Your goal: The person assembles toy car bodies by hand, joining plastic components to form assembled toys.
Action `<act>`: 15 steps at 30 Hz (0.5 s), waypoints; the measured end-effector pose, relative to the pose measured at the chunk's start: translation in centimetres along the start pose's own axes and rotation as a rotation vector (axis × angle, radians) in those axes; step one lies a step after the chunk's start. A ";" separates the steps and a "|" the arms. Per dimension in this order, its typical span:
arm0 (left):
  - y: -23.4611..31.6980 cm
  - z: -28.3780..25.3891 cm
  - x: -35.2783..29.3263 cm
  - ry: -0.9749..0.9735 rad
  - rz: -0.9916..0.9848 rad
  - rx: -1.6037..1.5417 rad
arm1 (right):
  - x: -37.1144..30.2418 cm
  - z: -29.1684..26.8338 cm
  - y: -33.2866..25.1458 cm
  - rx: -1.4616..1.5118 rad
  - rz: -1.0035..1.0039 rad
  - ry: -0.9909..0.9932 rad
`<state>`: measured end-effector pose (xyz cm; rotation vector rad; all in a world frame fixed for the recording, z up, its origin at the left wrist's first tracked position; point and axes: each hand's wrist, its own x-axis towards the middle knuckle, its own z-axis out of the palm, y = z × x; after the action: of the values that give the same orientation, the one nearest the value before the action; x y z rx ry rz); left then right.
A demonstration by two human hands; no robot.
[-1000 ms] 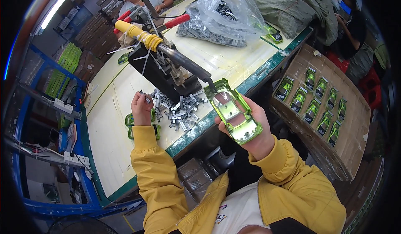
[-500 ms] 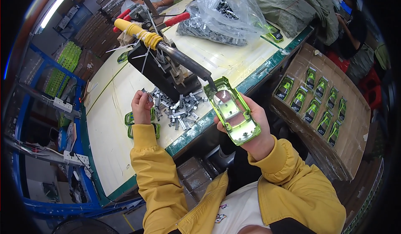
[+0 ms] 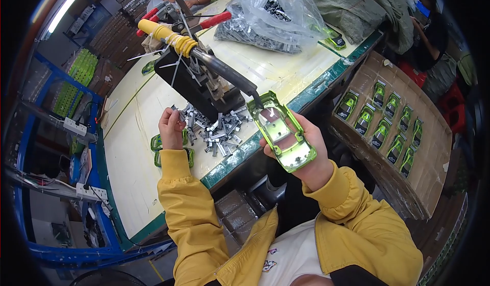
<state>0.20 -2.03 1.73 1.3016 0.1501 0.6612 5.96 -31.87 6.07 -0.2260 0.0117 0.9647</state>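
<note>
My right hand [image 3: 317,158] grips a bright green toy car body shell [image 3: 289,157], its hollow inside turned up. The shell's far end is beside the lower tip of a dark metal lever [image 3: 224,70]; whether they touch I cannot tell. Pinched in the raised fingers of my left hand [image 3: 172,129] is a small grey clip-like part [image 3: 178,111], mostly hidden. Just to the right of that hand lies a loose pile of similar grey parts [image 3: 220,135]. Two green car shells [image 3: 178,158] rest on the table by my left wrist, partly covered by it.
A hand press [image 3: 196,87] with a yellow-wrapped handle [image 3: 166,37] stands on the table [image 3: 130,184]. Behind it sits a clear bag [image 3: 260,33] of grey parts. At right, a cardboard box [image 3: 423,179] bears several green cars [image 3: 380,133]. Other people sit at the far side.
The whole view has shifted slightly. Both hands keep nearly the same places and still hold the car shell and the small grey part.
</note>
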 end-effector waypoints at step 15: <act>-0.3 -0.6 0.2 -0.019 0.003 -0.033 | -0.1 0.5 0.6 0.043 0.127 -0.035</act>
<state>0.13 -1.44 1.36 1.2765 0.1218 0.6512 5.40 -31.56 6.45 -0.1700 0.0151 1.0932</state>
